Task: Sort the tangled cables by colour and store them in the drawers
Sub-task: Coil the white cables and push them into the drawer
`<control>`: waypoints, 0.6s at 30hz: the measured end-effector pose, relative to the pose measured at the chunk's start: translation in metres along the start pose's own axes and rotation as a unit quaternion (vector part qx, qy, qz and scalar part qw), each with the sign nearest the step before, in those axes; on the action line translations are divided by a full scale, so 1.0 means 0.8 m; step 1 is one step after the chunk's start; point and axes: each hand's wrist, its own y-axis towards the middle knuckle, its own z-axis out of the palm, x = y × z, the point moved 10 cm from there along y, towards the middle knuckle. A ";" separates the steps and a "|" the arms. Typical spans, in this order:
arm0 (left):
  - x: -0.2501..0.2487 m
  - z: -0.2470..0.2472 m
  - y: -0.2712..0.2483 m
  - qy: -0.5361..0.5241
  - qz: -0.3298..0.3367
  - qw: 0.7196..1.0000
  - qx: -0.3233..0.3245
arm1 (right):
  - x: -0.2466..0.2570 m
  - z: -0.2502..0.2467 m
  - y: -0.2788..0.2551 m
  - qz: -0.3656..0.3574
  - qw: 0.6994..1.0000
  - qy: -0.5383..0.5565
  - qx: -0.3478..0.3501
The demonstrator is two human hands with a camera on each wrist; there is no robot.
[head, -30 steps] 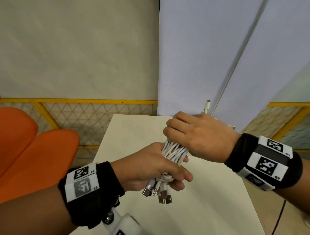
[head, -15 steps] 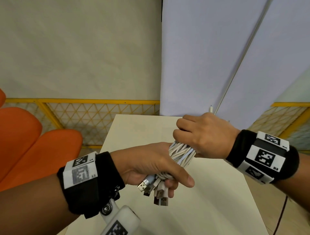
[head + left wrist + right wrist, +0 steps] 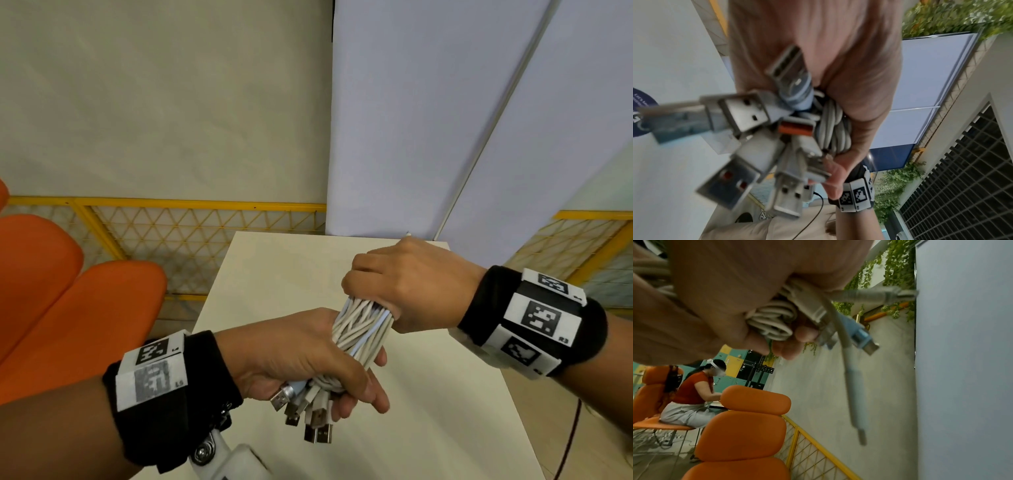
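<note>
Head view: two hands hold one fat bunch of white cables (image 3: 361, 330) in the air above the desk (image 3: 428, 404). The left hand (image 3: 301, 356) has its grip wrapped tight around the low end of the bunch. The metal plugs (image 3: 308, 414) stick out under that fist (one plug has orange inside, seen from the left wrist). The right hand (image 3: 407, 281) has its grip curled around the top end, with thin plug ends (image 3: 861, 335) poking out past its fingers (image 3: 785, 347) in the right wrist view. The bunch runs on a slant between the two fists, and the hands are just beside each other. The desk is pale and plain. Behind it stand a yellow fence (image 3: 191, 236), a grey wall and light blue panels (image 3: 428, 113). Orange chairs (image 3: 68, 308) are on the left. Another person (image 3: 692, 395) sits far off on an orange seat.
</note>
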 end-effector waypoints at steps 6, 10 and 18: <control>-0.007 -0.011 -0.002 0.085 0.007 0.995 -0.044 | -0.001 -0.001 0.007 0.016 0.999 -0.038 0.012; -0.031 -0.007 -0.005 0.084 0.021 0.996 -0.023 | 0.020 -0.007 0.012 -0.021 0.996 -0.090 -0.003; -0.049 -0.014 0.018 0.099 0.020 0.989 -0.109 | 0.008 -0.017 0.016 -0.002 0.993 -0.110 0.030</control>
